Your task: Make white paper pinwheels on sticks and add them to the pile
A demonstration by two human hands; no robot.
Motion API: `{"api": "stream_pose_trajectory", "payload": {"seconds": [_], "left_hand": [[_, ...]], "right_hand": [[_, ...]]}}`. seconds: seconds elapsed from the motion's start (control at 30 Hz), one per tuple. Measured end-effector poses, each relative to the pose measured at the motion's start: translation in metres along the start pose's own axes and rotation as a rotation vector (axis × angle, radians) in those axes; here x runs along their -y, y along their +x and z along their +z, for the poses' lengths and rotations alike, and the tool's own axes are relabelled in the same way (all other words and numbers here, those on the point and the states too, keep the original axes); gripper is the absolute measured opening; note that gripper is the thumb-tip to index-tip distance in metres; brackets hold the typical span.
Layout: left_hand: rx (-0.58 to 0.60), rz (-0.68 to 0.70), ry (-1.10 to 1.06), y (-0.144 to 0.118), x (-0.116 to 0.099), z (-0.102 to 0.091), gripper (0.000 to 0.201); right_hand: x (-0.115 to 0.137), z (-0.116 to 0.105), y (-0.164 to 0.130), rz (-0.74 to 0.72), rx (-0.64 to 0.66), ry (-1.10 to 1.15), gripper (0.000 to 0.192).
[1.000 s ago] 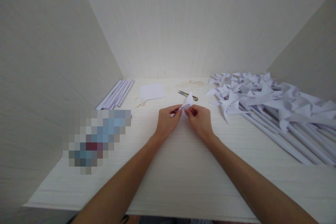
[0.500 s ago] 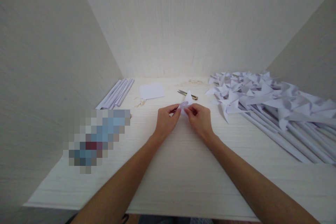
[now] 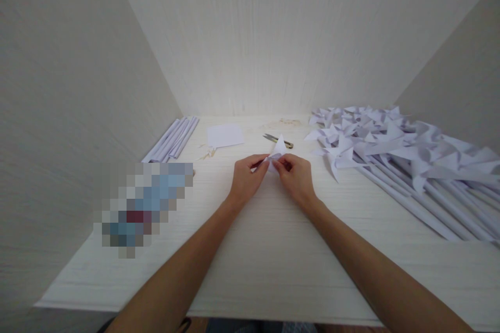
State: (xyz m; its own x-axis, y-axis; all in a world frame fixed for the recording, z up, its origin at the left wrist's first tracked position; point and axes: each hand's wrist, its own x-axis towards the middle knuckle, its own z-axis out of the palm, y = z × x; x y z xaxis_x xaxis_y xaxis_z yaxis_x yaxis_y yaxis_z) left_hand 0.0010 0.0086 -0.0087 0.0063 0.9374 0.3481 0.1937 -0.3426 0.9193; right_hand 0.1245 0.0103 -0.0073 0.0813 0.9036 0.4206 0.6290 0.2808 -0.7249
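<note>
Between my two hands, over the middle of the white table (image 3: 265,250), is a white paper pinwheel (image 3: 279,147) with one pointed blade standing up. My left hand (image 3: 249,174) pinches its left side between thumb and fingers. On the other side my right hand (image 3: 296,174) also pinches the paper, its fingertips close to the left ones. The pinwheel's lower part is partly hidden by my fingers. Just behind it lies a pair of thread snips (image 3: 287,142), partly covered by the upright blade.
Many finished paper pinwheels (image 3: 394,138) on rolled paper sticks (image 3: 414,203) are heaped at the right. Rolled paper tubes (image 3: 174,138) lie at the back left, near white paper sheets (image 3: 224,136) and small toothpick-like bits (image 3: 209,154). A blurred-out item (image 3: 152,200) sits at the left.
My fingertips have shifted very slightly on the paper, the right ones a little to the left. Otherwise both hands keep their hold and the table things stay in place.
</note>
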Motion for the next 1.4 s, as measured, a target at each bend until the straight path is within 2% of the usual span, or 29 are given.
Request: {"api": "stream_pose_trajectory", "payload": {"seconds": [0.17, 0.47, 0.67, 0.77, 0.97, 1.4], "left_hand": [[0.013, -0.056, -0.026, 0.001, 0.0, 0.0, 0.021], [0.02, -0.01, 0.062, 0.0, -0.001, -0.001, 0.022], [0.022, 0.024, 0.099, -0.001, 0.001, -0.001, 0.022], [0.017, 0.026, 0.099, -0.001, 0.001, -0.001, 0.023], [0.013, 0.037, 0.103, -0.001, 0.001, -0.002, 0.023], [-0.007, -0.01, 0.045, 0.001, 0.001, -0.001, 0.023]], "right_hand": [[0.0, 0.0, 0.0, 0.004, 0.003, -0.02, 0.02], [0.002, -0.002, -0.002, 0.033, -0.003, -0.027, 0.02], [-0.004, -0.003, 0.003, 0.155, 0.097, 0.231, 0.02], [-0.008, -0.002, 0.004, 0.144, 0.099, 0.304, 0.021], [-0.002, -0.003, 0.002, 0.059, 0.054, 0.195, 0.02], [0.003, -0.004, 0.0, 0.006, 0.016, 0.076, 0.021]]}}
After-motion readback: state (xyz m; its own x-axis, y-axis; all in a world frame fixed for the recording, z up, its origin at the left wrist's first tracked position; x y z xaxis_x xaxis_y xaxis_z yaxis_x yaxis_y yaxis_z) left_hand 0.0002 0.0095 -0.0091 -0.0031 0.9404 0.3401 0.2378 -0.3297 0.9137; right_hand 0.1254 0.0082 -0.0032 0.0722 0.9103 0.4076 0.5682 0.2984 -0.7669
